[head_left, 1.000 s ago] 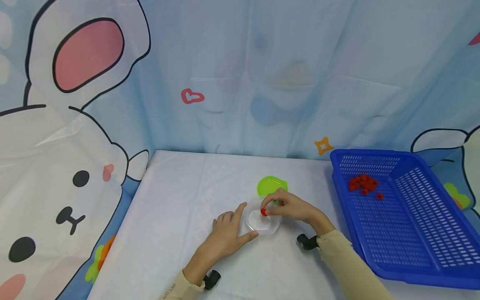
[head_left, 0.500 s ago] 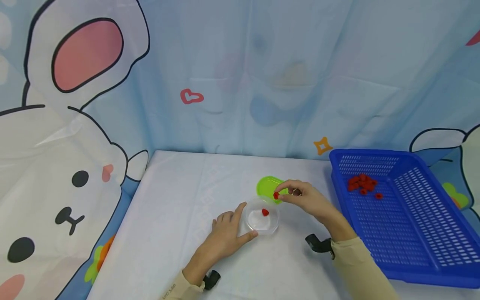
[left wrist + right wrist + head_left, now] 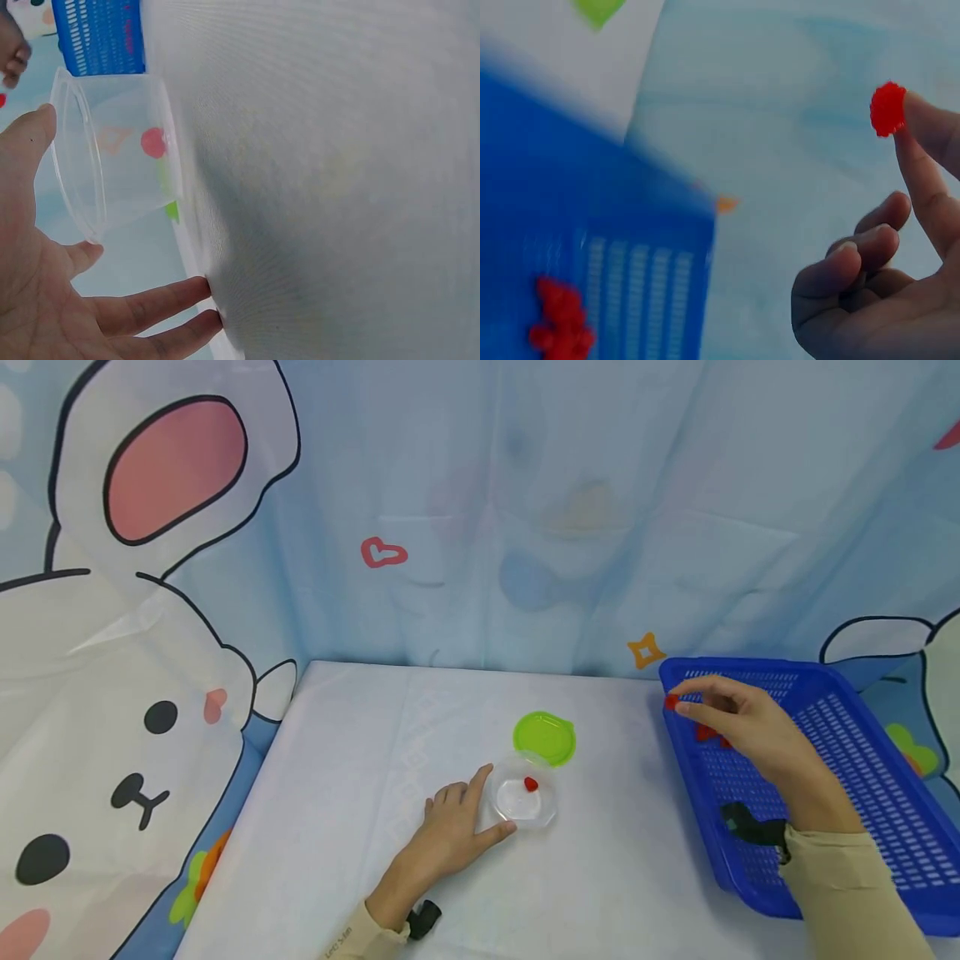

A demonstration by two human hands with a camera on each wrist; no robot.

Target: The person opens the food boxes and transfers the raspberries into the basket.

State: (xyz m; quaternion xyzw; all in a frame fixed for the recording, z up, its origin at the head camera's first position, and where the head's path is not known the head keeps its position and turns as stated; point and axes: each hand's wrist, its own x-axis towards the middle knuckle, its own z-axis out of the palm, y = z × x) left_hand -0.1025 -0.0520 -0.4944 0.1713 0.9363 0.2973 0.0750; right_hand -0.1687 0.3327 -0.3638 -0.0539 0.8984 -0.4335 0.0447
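Observation:
In the head view a clear plastic tub (image 3: 517,814) stands mid-table with one red raspberry (image 3: 531,784) inside. My left hand (image 3: 453,835) is beside its left side, thumb and index finger straight and spread against the rim. The left wrist view shows two other fingers (image 3: 161,300) resting on the cloth. Over the far left part of the blue basket (image 3: 701,852), my right hand (image 3: 738,727) pinches another raspberry (image 3: 887,109) between thumb and index finger. More raspberries (image 3: 561,319) lie in the basket, partly hidden by the right hand in the head view.
A bright green lid (image 3: 545,737) lies just behind the tub. White cloth (image 3: 360,752) covers the table, and a printed curtain (image 3: 465,510) hangs along its back edge. The basket's raised walls stand at the right side.
My right hand has moved from the tub, past the green lid, rightward to the basket with a raspberry pinched in it. One raspberry stays in the tub. The left hand has not moved.

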